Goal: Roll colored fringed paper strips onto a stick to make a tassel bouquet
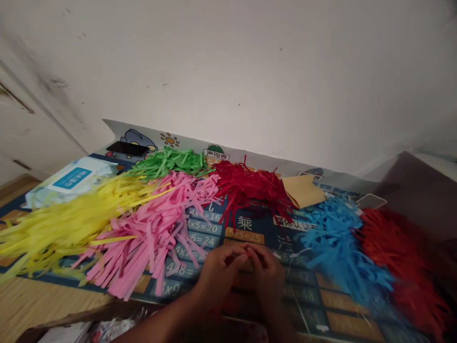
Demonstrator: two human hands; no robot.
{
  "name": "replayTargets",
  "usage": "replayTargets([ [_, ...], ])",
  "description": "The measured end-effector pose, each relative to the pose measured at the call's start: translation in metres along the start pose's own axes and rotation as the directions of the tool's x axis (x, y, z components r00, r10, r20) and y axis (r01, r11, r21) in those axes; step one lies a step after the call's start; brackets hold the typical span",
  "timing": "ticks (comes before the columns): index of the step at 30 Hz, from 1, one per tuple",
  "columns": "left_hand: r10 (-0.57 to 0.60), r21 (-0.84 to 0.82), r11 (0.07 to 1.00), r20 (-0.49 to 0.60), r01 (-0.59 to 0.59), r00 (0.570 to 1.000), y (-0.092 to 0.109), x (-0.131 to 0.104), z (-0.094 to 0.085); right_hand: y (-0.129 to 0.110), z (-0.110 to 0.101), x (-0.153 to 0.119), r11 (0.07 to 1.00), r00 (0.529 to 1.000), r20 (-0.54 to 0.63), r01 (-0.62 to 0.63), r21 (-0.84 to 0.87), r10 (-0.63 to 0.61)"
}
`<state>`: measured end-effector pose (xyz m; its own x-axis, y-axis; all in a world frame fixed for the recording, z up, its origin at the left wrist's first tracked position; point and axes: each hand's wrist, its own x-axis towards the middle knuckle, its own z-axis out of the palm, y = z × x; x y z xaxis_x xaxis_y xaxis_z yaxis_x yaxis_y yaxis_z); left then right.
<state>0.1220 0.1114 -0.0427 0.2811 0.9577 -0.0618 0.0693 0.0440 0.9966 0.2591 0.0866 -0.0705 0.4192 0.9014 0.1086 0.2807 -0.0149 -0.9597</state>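
My left hand [222,270] and my right hand [267,272] meet at the lower middle, fingertips pinched together. Between them shows a small red bit [249,254], too small to make out fully. Both hands are over a dark blue printed mat [203,240]. Beyond them lies a dark red pile of paper strips [253,188]. Pink strips [157,228] and yellow strips [71,219] spread to the left, with green strips [171,162] behind. Blue strips [335,238] and a brighter red bunch [396,257] lie to the right.
A wipes packet [73,178] and a black phone [127,148] lie at the back left. A tan paper piece [303,190] sits between the dark red and blue strips. A white string [300,305] trails at the right. An open box [67,331] is at the near left edge.
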Motion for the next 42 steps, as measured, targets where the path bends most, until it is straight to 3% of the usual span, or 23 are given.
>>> replayTargets([
  [5,-0.019,-0.059,0.998,-0.037,0.017,0.999,-0.004,0.000,0.004,0.011,-0.001,-0.004,0.958,0.975,0.090,0.215,-0.192,-0.201],
  [8,-0.068,-0.125,0.990,-0.040,0.062,0.997,-0.004,-0.001,0.008,0.013,-0.001,-0.005,0.942,0.963,0.135,0.257,-0.214,-0.232],
  [11,-0.106,-0.192,0.976,-0.011,0.102,0.994,-0.003,-0.003,0.009,0.010,-0.003,-0.003,0.954,0.971,0.090,0.237,-0.183,-0.223],
  [14,-0.099,-0.203,0.974,-0.002,0.096,0.995,0.001,-0.001,0.006,0.001,-0.006,-0.003,0.998,0.999,-0.013,0.052,-0.042,-0.053],
  [16,-0.057,-0.120,0.991,-0.030,0.053,0.998,0.005,0.001,0.002,-0.004,-0.006,-0.003,0.973,0.989,-0.033,-0.137,0.188,0.145],
  [19,0.046,0.029,0.999,-0.035,-0.045,0.998,0.008,0.004,-0.001,-0.009,-0.002,-0.005,0.735,0.932,0.116,-0.345,0.584,0.344],
  [21,0.095,0.073,0.993,-0.017,-0.094,0.995,0.009,0.005,0.000,-0.008,0.000,-0.009,0.572,0.895,0.238,-0.428,0.700,0.377],
  [23,0.117,0.103,0.988,-0.011,-0.116,0.993,0.008,0.005,0.001,-0.007,0.002,-0.013,0.505,0.869,0.309,-0.479,0.718,0.386],
  [27,0.156,0.187,0.970,0.015,-0.156,0.988,0.007,0.004,0.000,-0.005,0.002,-0.017,0.539,0.871,0.289,-0.477,0.695,0.398],
  [33,0.305,0.313,0.889,0.142,-0.335,0.942,0.012,0.004,-0.009,-0.006,-0.001,-0.015,0.840,0.944,0.023,-0.303,0.451,0.329],
  [35,0.260,0.279,0.917,0.126,-0.286,0.957,0.013,0.005,-0.010,-0.007,-0.001,-0.015,0.821,0.932,0.055,-0.342,0.458,0.358],
  [39,0.110,0.205,0.971,0.063,-0.120,0.992,0.009,0.004,-0.011,-0.007,-0.001,-0.015,0.698,0.885,0.167,-0.449,0.559,0.436],
  [42,0.127,0.217,0.966,0.090,-0.144,0.988,0.005,0.003,-0.015,-0.007,-0.002,-0.015,0.717,0.895,0.179,-0.436,0.543,0.408],
])
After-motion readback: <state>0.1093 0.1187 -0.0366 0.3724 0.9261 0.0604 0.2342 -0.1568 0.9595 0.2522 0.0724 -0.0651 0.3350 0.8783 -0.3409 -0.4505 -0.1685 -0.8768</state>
